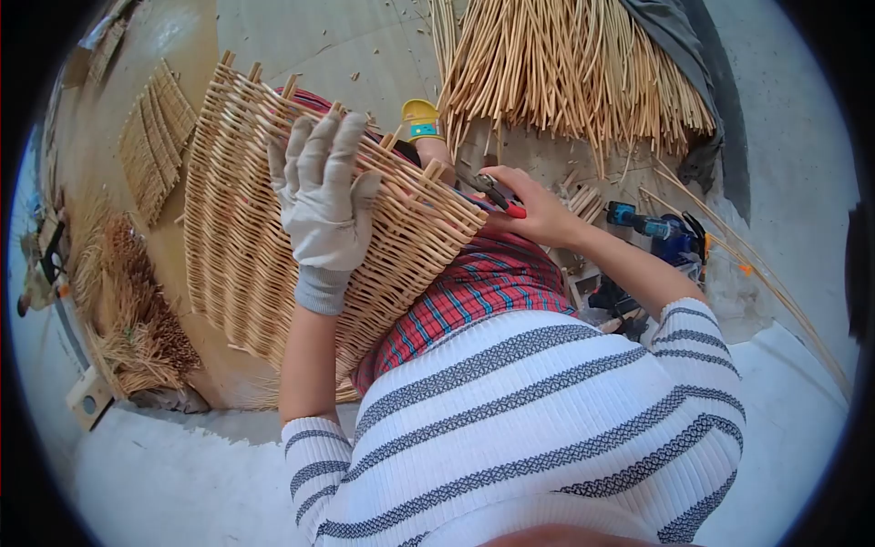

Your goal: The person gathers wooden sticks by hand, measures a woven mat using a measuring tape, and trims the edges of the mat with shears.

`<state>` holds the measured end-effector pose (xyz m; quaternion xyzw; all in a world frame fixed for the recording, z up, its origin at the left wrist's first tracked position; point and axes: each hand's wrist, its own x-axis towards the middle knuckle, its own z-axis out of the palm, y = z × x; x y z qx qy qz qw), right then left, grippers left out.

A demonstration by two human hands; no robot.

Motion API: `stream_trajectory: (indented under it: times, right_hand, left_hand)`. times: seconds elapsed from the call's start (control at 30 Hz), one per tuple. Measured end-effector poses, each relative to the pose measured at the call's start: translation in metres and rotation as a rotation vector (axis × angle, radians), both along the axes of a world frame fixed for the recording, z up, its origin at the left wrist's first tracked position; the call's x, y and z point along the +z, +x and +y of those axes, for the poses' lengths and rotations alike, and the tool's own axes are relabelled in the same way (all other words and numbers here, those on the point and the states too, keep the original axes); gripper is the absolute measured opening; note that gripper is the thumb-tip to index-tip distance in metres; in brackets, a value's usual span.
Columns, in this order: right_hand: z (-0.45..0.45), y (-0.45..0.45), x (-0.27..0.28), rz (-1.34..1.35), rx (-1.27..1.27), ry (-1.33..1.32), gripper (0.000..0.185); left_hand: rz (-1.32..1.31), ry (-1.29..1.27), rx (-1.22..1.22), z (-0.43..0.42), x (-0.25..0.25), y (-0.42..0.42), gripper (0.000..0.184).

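Observation:
A woven wicker panel (246, 201) leans tilted across my lap, with short stake ends sticking out along its upper edge. My left hand (324, 191), in a pale work glove, lies flat on the panel's face with the fingers stretched toward that edge. Bare, my right hand (533, 210) is closed around pruning shears (497, 193) with a red grip, close to the panel's right corner. The shears' blade tips are hard to make out.
A big bundle of peeled rods (574, 73) lies ahead. Another woven piece (157, 137) and a bundle of thin stalks (137, 310) are at the left. A cordless drill (643, 221) sits at the right beside long loose rods (775, 283). Offcuts are scattered on the floor.

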<state>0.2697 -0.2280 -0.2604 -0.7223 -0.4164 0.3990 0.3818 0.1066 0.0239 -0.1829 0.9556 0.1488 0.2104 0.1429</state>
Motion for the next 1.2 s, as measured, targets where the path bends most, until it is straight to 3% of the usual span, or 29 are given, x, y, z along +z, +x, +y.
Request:
stream_trajectory:
  times: [0.23,0.5,0.57,0.63,0.67,0.8,0.9,0.93,0.97,1.03,1.17,1.2]
  right_hand:
    - [0.027,0.006,0.000,-0.041,0.134,0.016,0.065]
    - [0.047,0.020,-0.020,-0.334,0.031,0.062,0.026]
    - [0.054,0.024,-0.020,-0.350,0.026,0.022,0.028]
    - [0.055,0.010,-0.017,-0.011,-0.018,-0.019,0.042]
    - [0.060,0.004,-0.020,0.044,-0.003,0.105,0.058]
    - [0.086,-0.002,-0.036,0.128,0.111,0.200,0.067]
    - [0.089,0.006,-0.028,-0.043,0.102,0.088,0.066]
    - [0.090,0.006,-0.042,-0.194,0.080,0.189,0.054]
    - [0.092,0.009,-0.039,-0.198,0.086,0.192,0.054]
    - [0.099,0.015,-0.031,-0.231,0.046,-0.109,0.048]
    - [0.113,0.012,-0.020,-0.070,0.047,-0.002,0.039]
    - [0.119,0.008,-0.021,-0.083,0.028,0.145,0.046]
  left_hand:
    - [-0.132,0.081,0.096,-0.002,-0.017,-0.008,0.045]
    - [-0.264,-0.012,0.219,0.002,-0.021,-0.015,0.039]
    - [-0.306,-0.043,0.247,0.003,-0.023,-0.016,0.039]
    - [-0.343,-0.092,0.275,-0.001,-0.025,-0.019,0.040]
    - [-0.369,-0.109,0.280,0.000,-0.026,-0.017,0.040]
    - [-0.344,-0.068,0.290,0.002,-0.020,-0.018,0.040]
    - [-0.351,-0.037,0.276,0.004,-0.022,-0.018,0.040]
    - [-0.358,-0.068,0.303,0.004,-0.023,-0.019,0.040]
    - [-0.365,-0.098,0.330,0.004,-0.024,-0.020,0.040]
    - [-0.377,-0.095,0.346,0.003,-0.024,-0.020,0.040]
    - [-0.397,-0.104,0.363,0.005,-0.022,-0.020,0.038]
    - [-0.386,-0.079,0.350,0.006,-0.021,-0.019,0.038]
